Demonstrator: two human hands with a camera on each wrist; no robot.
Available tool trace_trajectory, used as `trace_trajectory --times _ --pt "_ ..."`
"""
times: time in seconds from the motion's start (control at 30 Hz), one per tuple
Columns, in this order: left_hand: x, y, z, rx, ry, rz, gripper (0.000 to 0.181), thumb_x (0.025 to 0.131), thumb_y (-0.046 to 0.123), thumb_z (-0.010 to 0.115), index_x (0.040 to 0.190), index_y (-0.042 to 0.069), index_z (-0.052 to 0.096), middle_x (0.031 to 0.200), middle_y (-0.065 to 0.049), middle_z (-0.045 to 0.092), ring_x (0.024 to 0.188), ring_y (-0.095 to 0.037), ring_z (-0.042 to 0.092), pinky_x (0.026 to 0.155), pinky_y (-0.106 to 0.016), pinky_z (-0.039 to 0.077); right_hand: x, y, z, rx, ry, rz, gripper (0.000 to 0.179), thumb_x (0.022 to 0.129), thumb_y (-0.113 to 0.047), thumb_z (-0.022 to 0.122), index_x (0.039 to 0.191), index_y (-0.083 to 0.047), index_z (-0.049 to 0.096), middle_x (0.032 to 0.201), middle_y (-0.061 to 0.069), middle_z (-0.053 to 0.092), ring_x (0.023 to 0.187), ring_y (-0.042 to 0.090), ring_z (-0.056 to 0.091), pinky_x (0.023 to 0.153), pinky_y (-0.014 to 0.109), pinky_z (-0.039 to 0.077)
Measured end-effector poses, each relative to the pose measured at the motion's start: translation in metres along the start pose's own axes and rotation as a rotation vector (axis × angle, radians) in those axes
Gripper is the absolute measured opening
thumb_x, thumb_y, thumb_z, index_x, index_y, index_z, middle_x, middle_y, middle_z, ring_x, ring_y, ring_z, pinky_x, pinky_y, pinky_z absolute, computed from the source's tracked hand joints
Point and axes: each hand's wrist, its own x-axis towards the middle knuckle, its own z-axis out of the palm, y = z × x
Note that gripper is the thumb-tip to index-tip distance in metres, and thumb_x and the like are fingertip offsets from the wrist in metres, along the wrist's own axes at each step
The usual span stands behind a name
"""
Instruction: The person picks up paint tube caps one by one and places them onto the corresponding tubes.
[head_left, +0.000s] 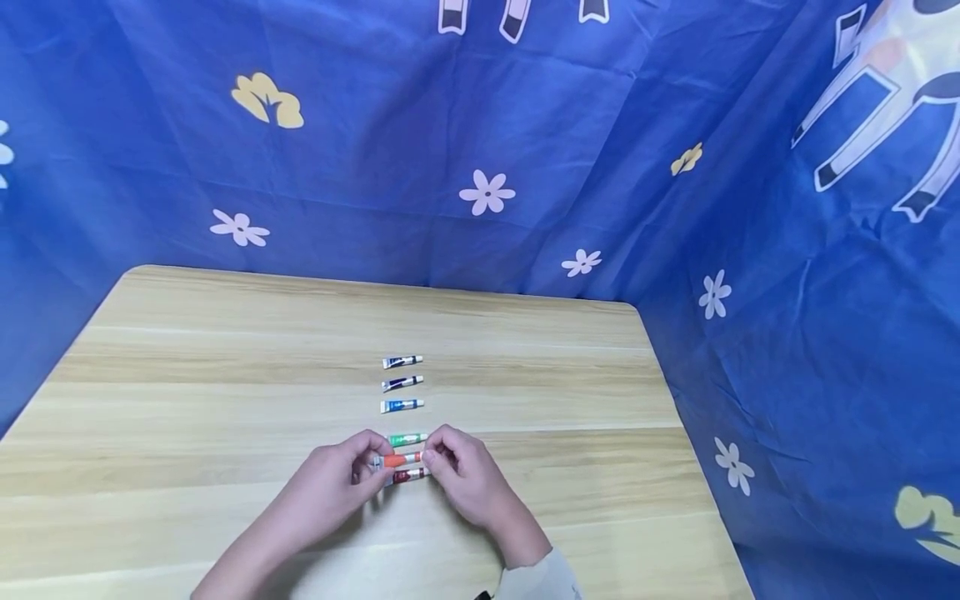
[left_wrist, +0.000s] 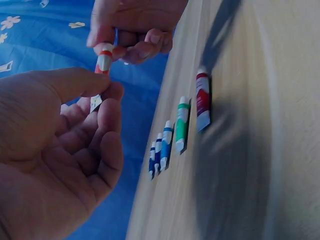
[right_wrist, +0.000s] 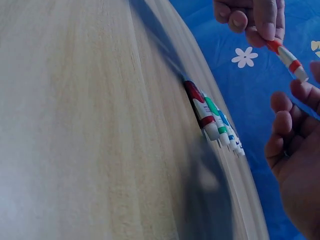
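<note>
My left hand (head_left: 333,475) pinches an orange paint tube (left_wrist: 103,64) between thumb and forefinger, holding it above the table. At the tube's white cap, the thumb and forefinger of my right hand (head_left: 472,475) close in from the other end; in the right wrist view the cap (right_wrist: 301,75) shows between their tips. Beneath the hands, a dark red paint tube (left_wrist: 202,100) lies on the table. Just beyond it is a green paint tube (left_wrist: 182,125).
Farther back on the wooden table (head_left: 187,358) lie a light blue tube (head_left: 402,406) and two dark blue tubes, the nearer (head_left: 402,382) and the farther (head_left: 402,362), in one column. A blue patterned curtain (head_left: 375,167) hangs behind the table and along its sides.
</note>
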Motion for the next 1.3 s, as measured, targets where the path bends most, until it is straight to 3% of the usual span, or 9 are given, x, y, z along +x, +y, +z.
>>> trace_trajectory --times 0.17,0.33,0.6,0.8,0.97,1.13,1.23,1.3 --pt "-0.002 -0.001 0.009 0.044 -0.022 -0.045 0.014 0.096 0.016 0.082 0.104 0.021 0.071 0.067 0.012 0.060 0.057 0.000 0.049 0.054 -0.021 0.043 0.002 0.002 -0.007 0.017 0.047 0.017 0.013 0.111 -0.025 0.059 0.108 -0.015 0.067 0.087 -0.001 0.063 0.077 -0.001 0.052 0.072 0.020 0.052" --pt "-0.009 -0.008 0.024 0.149 -0.014 -0.060 0.016 0.092 0.020 0.086 0.100 0.028 0.074 0.065 0.015 0.052 0.058 0.002 0.042 0.057 -0.020 0.038 0.003 0.006 -0.010 0.024 0.090 0.050 0.012 0.110 -0.025 0.062 0.110 -0.015 0.069 0.089 -0.001 0.062 0.077 0.001 0.052 0.072 0.020 0.051" --pt "-0.013 -0.016 0.041 0.340 0.061 -0.074 0.016 0.087 0.028 0.091 0.091 0.030 0.076 0.087 0.012 0.057 0.067 -0.002 0.041 0.060 -0.024 0.036 0.003 0.006 -0.011 0.121 0.055 0.040 0.014 0.107 -0.021 0.065 0.114 -0.009 0.069 0.096 0.008 0.066 0.085 0.003 0.055 0.077 0.018 0.051" --pt "-0.011 -0.019 0.048 0.422 0.075 -0.057 0.015 0.086 0.024 0.091 0.092 0.024 0.077 0.085 0.008 0.060 0.070 -0.007 0.047 0.062 -0.027 0.041 0.003 0.010 -0.009 0.137 0.035 0.033 0.015 0.107 -0.019 0.065 0.115 -0.008 0.069 0.095 0.012 0.067 0.085 0.002 0.056 0.078 0.018 0.052" --pt "-0.010 -0.020 0.050 0.462 0.077 -0.049 0.020 0.085 0.023 0.090 0.095 0.021 0.073 0.082 0.006 0.057 0.069 -0.012 0.046 0.062 -0.031 0.040 0.004 0.013 -0.007 0.129 0.023 0.052 0.013 0.107 -0.019 0.066 0.115 -0.009 0.070 0.095 0.012 0.068 0.084 0.002 0.056 0.078 0.018 0.052" --pt "-0.005 -0.020 0.047 0.445 0.035 -0.063 0.032 0.081 0.026 0.093 0.103 0.020 0.071 0.082 0.006 0.056 0.070 -0.013 0.047 0.062 -0.033 0.042 0.006 0.012 -0.009 0.092 0.027 0.069 0.013 0.108 -0.023 0.066 0.114 -0.012 0.070 0.096 0.006 0.067 0.086 0.003 0.056 0.080 0.019 0.052" --pt "-0.002 -0.019 0.040 0.427 0.020 -0.066 0.038 0.082 0.031 0.093 0.111 0.019 0.071 0.086 0.006 0.058 0.073 -0.012 0.048 0.065 -0.033 0.046 0.008 0.009 -0.013 0.032 0.061 0.078 0.012 0.108 -0.025 0.066 0.112 -0.015 0.071 0.097 0.001 0.066 0.087 0.004 0.056 0.081 0.019 0.052" --pt "0.000 -0.019 0.033 0.405 0.048 -0.050 0.040 0.087 0.032 0.090 0.117 0.016 0.071 0.093 0.003 0.062 0.078 -0.012 0.053 0.070 -0.036 0.053 0.010 0.006 -0.016 -0.017 0.109 0.092 0.011 0.107 -0.023 0.066 0.110 -0.014 0.072 0.100 -0.001 0.065 0.089 0.006 0.057 0.081 0.021 0.053"
